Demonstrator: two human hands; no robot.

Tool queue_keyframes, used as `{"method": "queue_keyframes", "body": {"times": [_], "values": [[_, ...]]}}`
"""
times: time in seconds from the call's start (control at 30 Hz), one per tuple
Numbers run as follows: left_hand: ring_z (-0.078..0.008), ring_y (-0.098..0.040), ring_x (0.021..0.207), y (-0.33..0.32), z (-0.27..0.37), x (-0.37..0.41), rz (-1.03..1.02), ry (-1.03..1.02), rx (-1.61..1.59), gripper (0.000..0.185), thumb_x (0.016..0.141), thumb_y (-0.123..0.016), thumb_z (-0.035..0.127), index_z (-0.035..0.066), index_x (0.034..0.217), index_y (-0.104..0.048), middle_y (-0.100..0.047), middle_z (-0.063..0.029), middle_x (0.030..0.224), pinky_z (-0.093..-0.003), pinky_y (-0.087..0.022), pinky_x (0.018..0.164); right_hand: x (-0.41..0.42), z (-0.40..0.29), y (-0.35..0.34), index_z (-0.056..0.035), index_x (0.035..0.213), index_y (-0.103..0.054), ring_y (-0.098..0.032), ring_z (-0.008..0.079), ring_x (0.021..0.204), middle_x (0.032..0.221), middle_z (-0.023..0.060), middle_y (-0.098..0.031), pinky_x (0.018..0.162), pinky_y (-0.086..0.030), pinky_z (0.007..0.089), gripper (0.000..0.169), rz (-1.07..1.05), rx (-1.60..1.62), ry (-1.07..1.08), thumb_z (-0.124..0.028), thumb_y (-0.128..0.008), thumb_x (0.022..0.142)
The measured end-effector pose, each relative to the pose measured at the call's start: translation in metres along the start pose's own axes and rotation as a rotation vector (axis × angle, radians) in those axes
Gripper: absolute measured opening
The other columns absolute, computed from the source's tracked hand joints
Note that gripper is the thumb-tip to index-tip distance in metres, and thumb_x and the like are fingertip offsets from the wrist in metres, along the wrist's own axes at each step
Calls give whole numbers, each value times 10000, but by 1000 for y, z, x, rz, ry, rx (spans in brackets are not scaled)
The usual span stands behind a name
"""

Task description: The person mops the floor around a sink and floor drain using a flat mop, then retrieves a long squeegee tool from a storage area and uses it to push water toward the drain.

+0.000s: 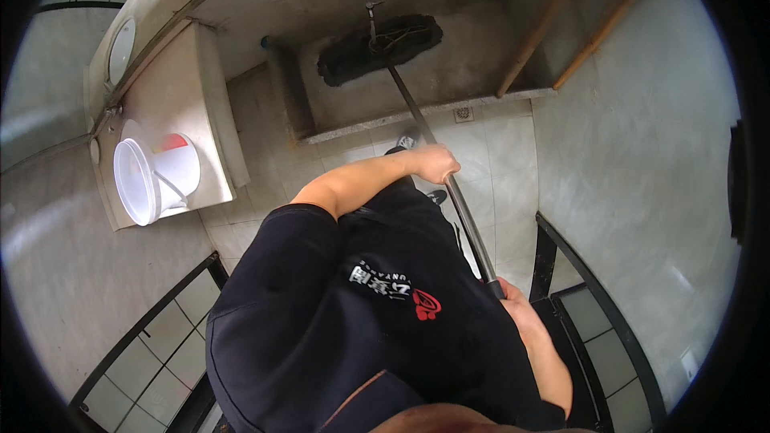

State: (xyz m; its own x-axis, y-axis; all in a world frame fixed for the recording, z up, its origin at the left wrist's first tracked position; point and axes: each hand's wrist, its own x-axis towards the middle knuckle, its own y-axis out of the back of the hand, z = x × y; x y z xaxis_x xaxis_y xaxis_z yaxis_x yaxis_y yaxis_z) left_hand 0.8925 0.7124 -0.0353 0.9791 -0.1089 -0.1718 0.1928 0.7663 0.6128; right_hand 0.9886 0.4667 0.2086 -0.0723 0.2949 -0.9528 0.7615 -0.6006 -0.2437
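A metal pole (pixel 466 216) runs from near my body up to the basin ahead. My left hand (pixel 436 163) is closed around its middle, and my right hand (pixel 507 294) grips its lower, dark-ended part. The pole's far end meets a dark, wet mop head (pixel 349 63), or similar dark mass, in the stone basin (pixel 463 66); what it is exactly I cannot tell. Directly above that dark mass, a metal tap (pixel 370 6) sticks out from the wall.
A white plastic bucket (pixel 175 174) stands on the counter (pixel 174 78) at left, under a mirror (pixel 45 84). Two wooden poles (pixel 601 33) lean in the basin's right end. A floor drain (pixel 464 115) lies before the basin. Black-framed glazed panels (pixel 162 361) stand behind me.
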Motion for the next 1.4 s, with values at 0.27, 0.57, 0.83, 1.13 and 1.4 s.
{"method": "queue_keyframes", "body": {"times": [0.27,0.57,0.83,1.13,1.4], "values": [[-290,-548,723,-44,-103,-14,-298,37,181,135,627,-561,183,86,720,-580,-575,-117,726,-392,-425,624,-52,22,8,-23,923,-493,-554,253,538,655,110,-563,491,-435,358,297,239,-1016,191,-2,-526,628],[-322,-555,632,-42,-12,23,-541,-165,50,162,585,-526,196,61,651,-587,-566,-150,637,-413,-440,536,-80,45,-2,-1,827,-486,-536,354,554,565,188,-533,507,-422,426,182,643,-1391,-100,-65,-505,658],[-313,-562,682,-71,7,30,-755,-167,78,211,554,-571,191,38,691,-617,-590,-145,714,-388,-444,587,-91,105,26,-45,725,-492,-542,354,551,550,170,-537,520,-425,435,154,651,-1317,-180,-141,-540,614],[-313,-557,696,-111,-58,45,-772,-119,98,193,620,-554,239,79,710,-615,-589,-128,724,-411,-439,573,-12,107,16,-54,691,-475,-557,333,628,621,171,-559,567,-434,424,158,807,-1277,-234,-150,-570,610],[-304,-568,740,-106,-28,37,-749,-94,69,216,563,-562,202,74,726,-622,-596,-141,756,-398,-452,621,-30,126,32,-46,762,-488,-553,348,621,614,172,-557,566,-433,430,191,725,-1261,-352,-152,-561,620]]}}
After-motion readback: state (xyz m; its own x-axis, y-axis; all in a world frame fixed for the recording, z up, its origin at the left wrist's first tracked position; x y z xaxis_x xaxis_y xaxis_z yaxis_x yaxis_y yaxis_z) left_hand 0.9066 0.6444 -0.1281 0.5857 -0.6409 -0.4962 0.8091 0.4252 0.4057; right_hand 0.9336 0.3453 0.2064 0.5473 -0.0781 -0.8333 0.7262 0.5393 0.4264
